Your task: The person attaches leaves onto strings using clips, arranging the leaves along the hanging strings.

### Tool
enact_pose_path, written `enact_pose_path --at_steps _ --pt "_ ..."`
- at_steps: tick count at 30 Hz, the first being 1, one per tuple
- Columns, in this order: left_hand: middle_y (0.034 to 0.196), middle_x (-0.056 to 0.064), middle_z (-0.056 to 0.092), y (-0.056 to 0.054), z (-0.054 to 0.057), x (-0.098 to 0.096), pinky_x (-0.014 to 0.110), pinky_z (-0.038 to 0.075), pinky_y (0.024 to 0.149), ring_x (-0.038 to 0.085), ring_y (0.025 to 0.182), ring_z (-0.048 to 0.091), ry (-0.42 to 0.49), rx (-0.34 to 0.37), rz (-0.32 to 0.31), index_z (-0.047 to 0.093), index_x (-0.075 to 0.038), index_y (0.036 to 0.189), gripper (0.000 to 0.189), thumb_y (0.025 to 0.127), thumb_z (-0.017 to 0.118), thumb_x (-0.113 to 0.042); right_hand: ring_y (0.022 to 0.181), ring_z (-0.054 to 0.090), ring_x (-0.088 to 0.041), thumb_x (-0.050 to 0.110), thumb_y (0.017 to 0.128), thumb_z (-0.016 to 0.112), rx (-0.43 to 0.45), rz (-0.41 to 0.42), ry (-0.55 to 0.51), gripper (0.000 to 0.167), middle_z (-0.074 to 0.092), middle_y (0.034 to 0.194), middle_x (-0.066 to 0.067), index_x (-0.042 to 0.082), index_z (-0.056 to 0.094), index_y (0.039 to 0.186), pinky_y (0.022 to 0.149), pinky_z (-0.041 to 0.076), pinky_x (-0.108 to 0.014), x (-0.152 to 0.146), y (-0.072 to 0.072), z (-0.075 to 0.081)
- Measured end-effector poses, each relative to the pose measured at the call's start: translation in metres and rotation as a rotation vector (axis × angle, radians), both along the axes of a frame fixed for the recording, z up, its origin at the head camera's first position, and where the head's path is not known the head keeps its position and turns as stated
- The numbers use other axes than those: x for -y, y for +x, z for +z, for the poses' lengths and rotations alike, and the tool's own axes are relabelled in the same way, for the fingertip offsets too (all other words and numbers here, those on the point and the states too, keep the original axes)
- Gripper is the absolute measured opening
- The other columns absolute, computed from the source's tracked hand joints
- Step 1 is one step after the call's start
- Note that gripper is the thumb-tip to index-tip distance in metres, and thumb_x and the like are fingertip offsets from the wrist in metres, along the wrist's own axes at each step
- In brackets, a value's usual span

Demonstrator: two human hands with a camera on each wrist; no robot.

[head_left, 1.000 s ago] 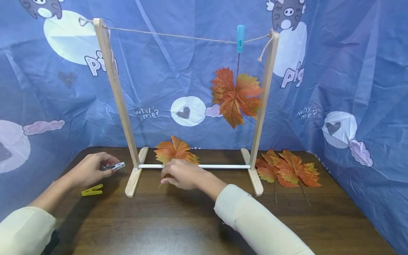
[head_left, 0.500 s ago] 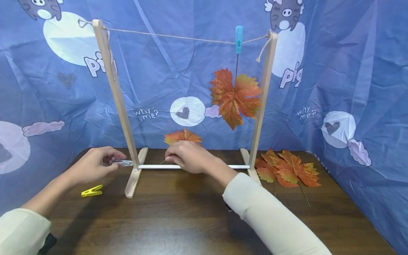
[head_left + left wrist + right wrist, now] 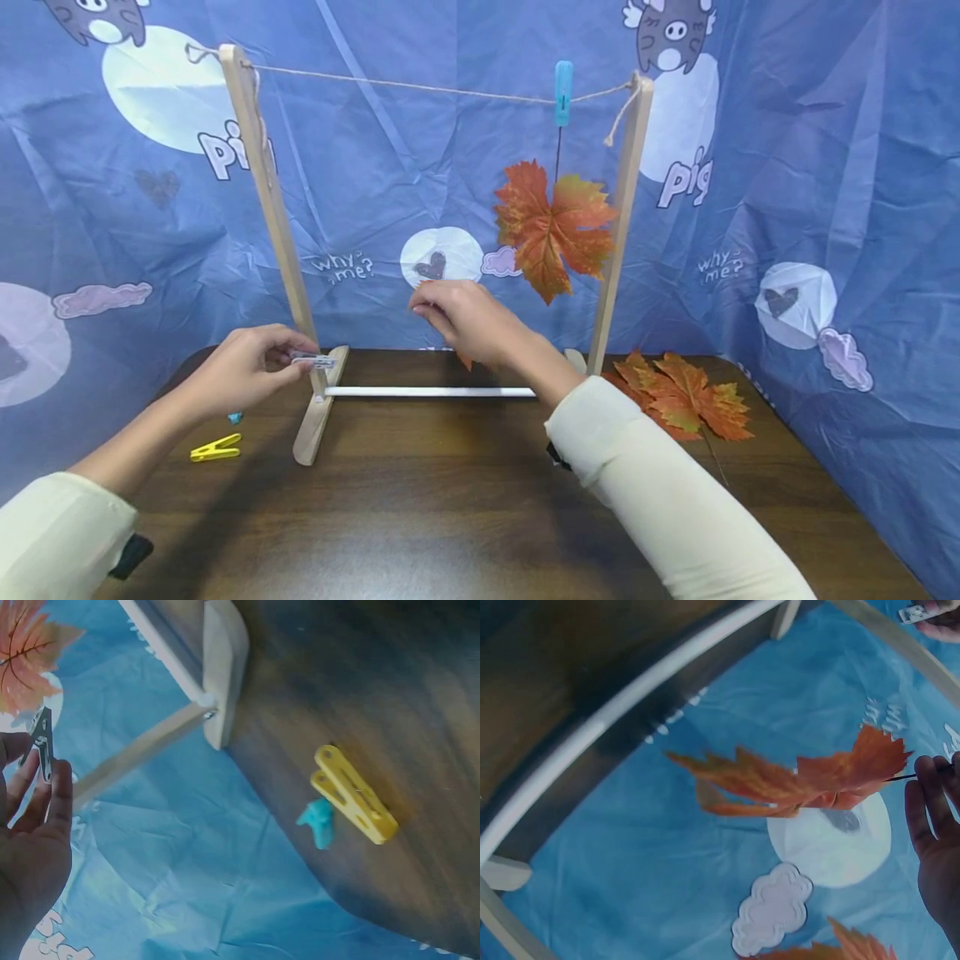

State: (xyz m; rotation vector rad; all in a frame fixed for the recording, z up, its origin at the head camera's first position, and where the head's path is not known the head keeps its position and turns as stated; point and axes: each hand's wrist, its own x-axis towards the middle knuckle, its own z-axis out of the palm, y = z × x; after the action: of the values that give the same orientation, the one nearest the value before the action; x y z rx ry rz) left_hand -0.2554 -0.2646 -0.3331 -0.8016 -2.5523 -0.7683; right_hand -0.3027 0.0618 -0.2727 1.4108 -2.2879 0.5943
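Note:
My left hand (image 3: 247,371) pinches a pale grey clothespin (image 3: 315,361) beside the left post of a wooden stand. In the right wrist view, my right hand (image 3: 941,840) holds an orange artificial leaf (image 3: 802,780) by its thin dark stem. That hand is raised above the white crossbar (image 3: 435,392), and in the head view it hides most of the leaf. Another orange leaf (image 3: 553,229) hangs from the twine (image 3: 405,86) by a blue clothespin (image 3: 562,92) near the right post.
A yellow clothespin (image 3: 216,448) and a small teal piece (image 3: 236,417) lie on the table at the left. Several orange leaves (image 3: 686,396) lie right of the stand. Wooden posts (image 3: 273,217) rise at both sides, with patterned blue cloth (image 3: 375,183) behind.
My right hand has lifted the leaf off the table, up and slightly right, past the crossbar. My left hand has moved up and right with the grey clothespin, revealing the teal piece.

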Motion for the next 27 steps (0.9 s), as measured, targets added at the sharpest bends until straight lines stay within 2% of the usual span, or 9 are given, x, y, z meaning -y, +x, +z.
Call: enact_pose_path --at_steps 4,10,13,17,23,27 --pt "0.099 0.002 0.075 -0.003 0.008 -0.007 0.027 0.059 0.071 0.007 0.080 0.066 -0.004 -0.006 -0.017 0.076 -0.007 0.107 0.015 0.092 0.076 -0.009 0.079 0.060 -0.015 0.008 0.104 0.060 0.008 -0.026 -0.055 0.014 0.072 0.093 -0.004 0.002 0.073 0.106 0.080 0.051 -0.029 -0.005 -0.001 0.015" --pt "0.103 0.004 0.074 -0.006 0.025 -0.018 0.031 0.058 0.072 0.014 0.082 0.068 -0.011 0.032 -0.014 0.073 -0.007 0.118 0.024 0.094 0.075 -0.012 0.068 0.054 -0.013 0.008 0.104 0.061 0.014 -0.060 -0.131 0.014 0.070 0.087 -0.004 0.002 0.073 0.104 0.069 0.048 -0.028 -0.012 -0.003 0.034" --pt "0.107 0.004 0.074 -0.008 0.035 -0.024 0.036 0.059 0.076 0.017 0.087 0.070 -0.001 0.062 -0.010 0.071 -0.008 0.123 0.029 0.095 0.075 -0.016 0.069 0.058 -0.013 0.008 0.103 0.061 0.015 -0.079 -0.176 0.014 0.070 0.086 -0.006 0.001 0.073 0.105 0.066 0.049 -0.027 -0.016 -0.004 0.042" --pt "0.101 0.003 0.074 -0.013 0.048 -0.033 0.040 0.058 0.080 0.018 0.089 0.072 0.016 0.093 -0.001 0.068 -0.009 0.128 0.035 0.095 0.076 -0.020 0.070 0.064 -0.014 0.007 0.103 0.061 0.036 -0.101 -0.232 0.014 0.071 0.082 -0.008 -0.001 0.072 0.107 0.061 0.049 -0.027 -0.020 -0.005 0.052" --pt "0.103 0.005 0.072 -0.020 0.066 -0.049 0.032 0.057 0.080 0.021 0.090 0.071 0.064 0.104 0.002 0.068 -0.008 0.129 0.039 0.092 0.079 -0.018 0.062 0.060 -0.015 0.010 0.104 0.060 0.087 -0.142 -0.302 0.016 0.071 0.081 -0.008 -0.002 0.070 0.109 0.058 0.047 -0.026 -0.025 -0.005 0.067" --pt "0.101 0.007 0.072 -0.023 0.078 -0.058 0.023 0.054 0.076 0.021 0.091 0.070 0.120 0.125 0.029 0.070 -0.008 0.124 0.037 0.090 0.081 -0.017 0.065 0.063 -0.016 0.011 0.104 0.061 0.091 -0.158 -0.328 0.017 0.072 0.084 -0.008 -0.002 0.070 0.109 0.061 0.048 -0.026 -0.028 -0.005 0.076"
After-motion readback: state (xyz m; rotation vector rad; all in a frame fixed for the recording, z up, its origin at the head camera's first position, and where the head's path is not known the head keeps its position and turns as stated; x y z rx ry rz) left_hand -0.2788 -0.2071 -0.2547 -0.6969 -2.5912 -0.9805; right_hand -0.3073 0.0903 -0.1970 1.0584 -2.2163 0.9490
